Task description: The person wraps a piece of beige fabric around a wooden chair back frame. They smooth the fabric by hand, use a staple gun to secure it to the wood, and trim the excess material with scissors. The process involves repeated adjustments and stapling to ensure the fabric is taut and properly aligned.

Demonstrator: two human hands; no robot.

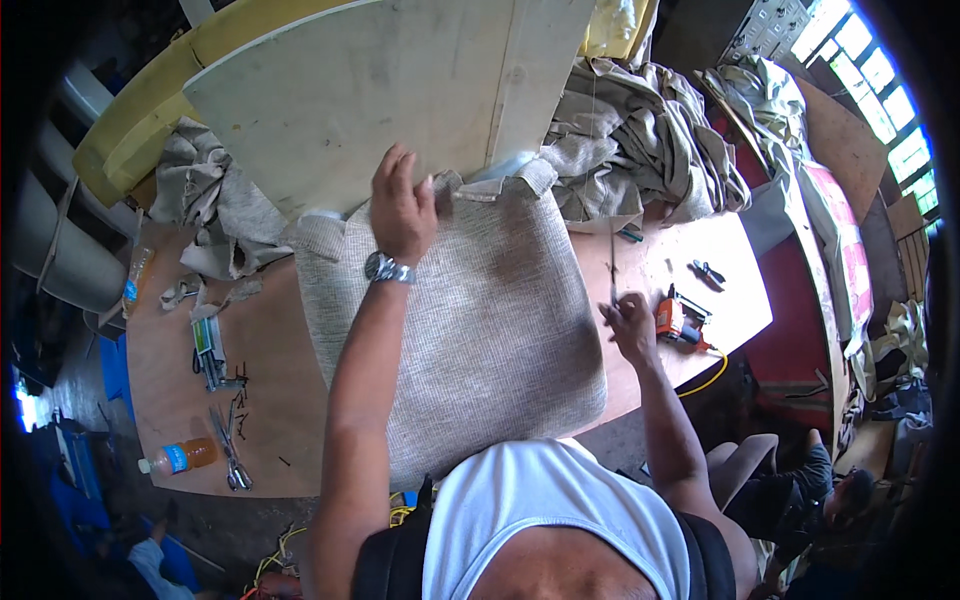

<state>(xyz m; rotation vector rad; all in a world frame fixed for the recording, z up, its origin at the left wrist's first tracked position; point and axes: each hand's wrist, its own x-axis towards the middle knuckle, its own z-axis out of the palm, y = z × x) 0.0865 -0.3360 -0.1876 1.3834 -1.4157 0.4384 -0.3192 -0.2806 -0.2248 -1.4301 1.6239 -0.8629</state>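
Note:
A grey woven-fabric cushion (470,320) lies on the table against my body. Its far edge has loose fabric folded up beside an upright pale board (400,90). My left hand (403,212) is over that far edge, fingers stretched and slightly apart, with nothing visible in it; a watch is on the wrist. To the right of the cushion, my right hand (632,325) is closed on the near end of a thin dark rod-like tool (613,262) that points away from me; its exact kind is not clear. Right beside this hand lies an orange staple gun (680,318) with a yellow hose.
Pliers (708,274) lie at the table's right. Crumpled grey fabric (650,140) is heaped at the back right. On the left are scissors (232,455), a bottle (180,457), a small box (208,345) and scattered screws. Another person (800,490) is at lower right.

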